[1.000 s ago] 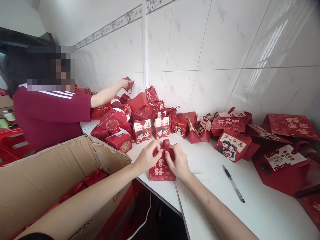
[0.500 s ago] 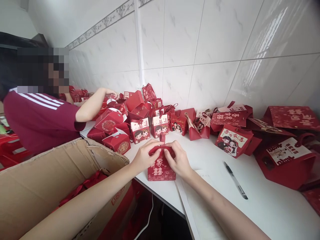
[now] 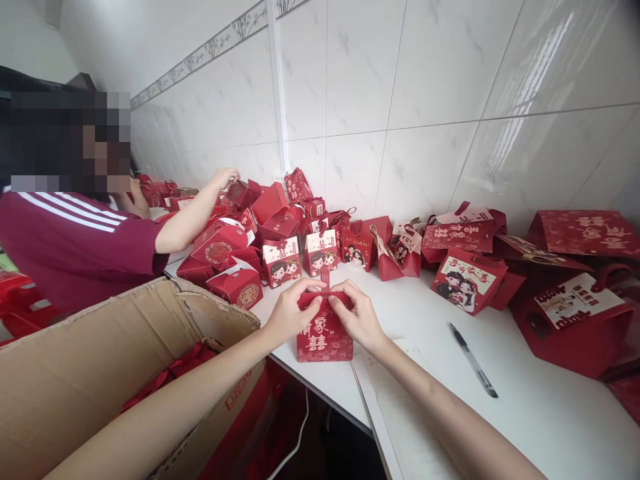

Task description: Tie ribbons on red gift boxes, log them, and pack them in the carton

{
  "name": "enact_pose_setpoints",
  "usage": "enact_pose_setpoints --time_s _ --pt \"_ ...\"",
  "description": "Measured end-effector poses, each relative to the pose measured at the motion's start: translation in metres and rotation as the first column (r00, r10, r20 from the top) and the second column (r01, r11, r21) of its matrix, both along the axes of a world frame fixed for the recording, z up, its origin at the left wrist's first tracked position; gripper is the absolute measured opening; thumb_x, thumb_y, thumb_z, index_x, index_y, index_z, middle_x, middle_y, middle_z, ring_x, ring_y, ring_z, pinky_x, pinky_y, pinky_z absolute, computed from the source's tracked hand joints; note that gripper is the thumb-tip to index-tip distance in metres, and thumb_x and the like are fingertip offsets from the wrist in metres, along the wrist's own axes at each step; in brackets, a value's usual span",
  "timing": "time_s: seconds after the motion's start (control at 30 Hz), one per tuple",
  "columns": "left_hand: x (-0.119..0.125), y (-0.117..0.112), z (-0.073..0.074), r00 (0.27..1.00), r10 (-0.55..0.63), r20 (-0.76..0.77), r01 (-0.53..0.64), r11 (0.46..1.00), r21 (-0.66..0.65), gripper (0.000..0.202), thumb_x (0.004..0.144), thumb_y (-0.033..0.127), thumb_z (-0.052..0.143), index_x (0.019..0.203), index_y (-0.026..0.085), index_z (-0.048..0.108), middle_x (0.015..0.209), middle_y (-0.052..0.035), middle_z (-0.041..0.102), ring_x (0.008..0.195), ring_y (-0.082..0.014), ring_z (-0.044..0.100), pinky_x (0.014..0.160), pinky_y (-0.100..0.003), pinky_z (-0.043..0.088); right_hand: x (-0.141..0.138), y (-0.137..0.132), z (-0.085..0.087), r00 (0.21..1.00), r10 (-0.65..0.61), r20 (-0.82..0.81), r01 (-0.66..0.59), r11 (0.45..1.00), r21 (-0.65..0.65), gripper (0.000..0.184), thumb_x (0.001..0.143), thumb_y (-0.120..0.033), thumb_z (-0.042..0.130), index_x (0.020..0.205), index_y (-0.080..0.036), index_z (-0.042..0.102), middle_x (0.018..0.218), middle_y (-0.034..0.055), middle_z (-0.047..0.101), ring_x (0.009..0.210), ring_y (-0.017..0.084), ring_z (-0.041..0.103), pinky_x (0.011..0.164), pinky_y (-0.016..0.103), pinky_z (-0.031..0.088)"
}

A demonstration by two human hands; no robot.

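Note:
A small red gift box (image 3: 323, 335) with gold characters stands upright on the white table (image 3: 525, 413) near its front edge. My left hand (image 3: 290, 312) pinches the box's top flaps from the left. My right hand (image 3: 357, 315) pinches them from the right, fingertips meeting over a red ribbon loop at the top. Both hands are closed on the box.
Many red gift boxes (image 3: 280, 233) and red bags (image 3: 467, 280) crowd the table along the tiled wall. A black pen (image 3: 473, 360) lies to the right. An open cardboard carton (image 3: 100, 373) with red ribbons sits at lower left. A person in a maroon shirt (image 3: 80, 247) reaches into the boxes.
My hands have pressed the box's top flaps down and together, and the ribbon loop now stands lower. The other person's hand dropped from a raised box to the pile.

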State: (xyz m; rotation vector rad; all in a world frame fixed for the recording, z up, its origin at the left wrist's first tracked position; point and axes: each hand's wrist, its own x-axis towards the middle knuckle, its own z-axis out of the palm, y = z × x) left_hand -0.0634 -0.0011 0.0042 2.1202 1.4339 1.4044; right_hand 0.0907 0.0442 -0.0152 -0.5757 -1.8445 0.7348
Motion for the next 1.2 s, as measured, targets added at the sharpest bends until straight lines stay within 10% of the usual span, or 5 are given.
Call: enact_pose_setpoints --time_s 0.17,0.43,1.2 --pt "0.0014 0.0004 -0.0006 0.996 0.025 0.089 -0.020 0.998 -0.059 0.039 0.078 0.016 0.051 0.116 0.019 0.042 0.066 0.0054 0.049 0.067 -0.0115 0.053 0.073 -0.026 0.044 -0.0005 -0.0003 -0.0006 1.000 0.009 -0.011 -0.010 1.000 -0.028 0.013 0.085 -0.025 0.046 0.074 -0.020 0.050 0.073 -0.0002 0.050 0.069 0.016 0.050 0.063 0.027 0.039" --pt "0.0021 0.0006 0.0020 0.998 0.034 0.055 -0.027 0.992 -0.120 0.002 0.077 0.020 0.049 0.077 0.018 0.049 0.077 0.0003 0.059 0.076 -0.0143 0.058 0.073 -0.027 0.046 -0.0004 -0.0018 0.0007 1.000 -0.006 0.015 0.006 1.000 -0.009 0.013 0.085 -0.025 0.044 0.074 -0.021 0.049 0.073 -0.0004 0.049 0.070 0.017 0.050 0.065 0.028 0.038" --pt "0.0020 0.0002 -0.0004 0.997 0.051 0.062 -0.044 0.994 -0.096 0.007 0.077 0.021 0.049 0.081 0.018 0.054 0.082 -0.0010 0.063 0.081 -0.0152 0.059 0.078 -0.028 0.048 -0.0028 -0.0016 -0.0032 0.999 -0.050 0.020 0.049 0.997 0.059 0.011 0.084 -0.022 0.042 0.077 -0.021 0.050 0.076 0.0008 0.053 0.072 0.018 0.052 0.067 0.029 0.042"
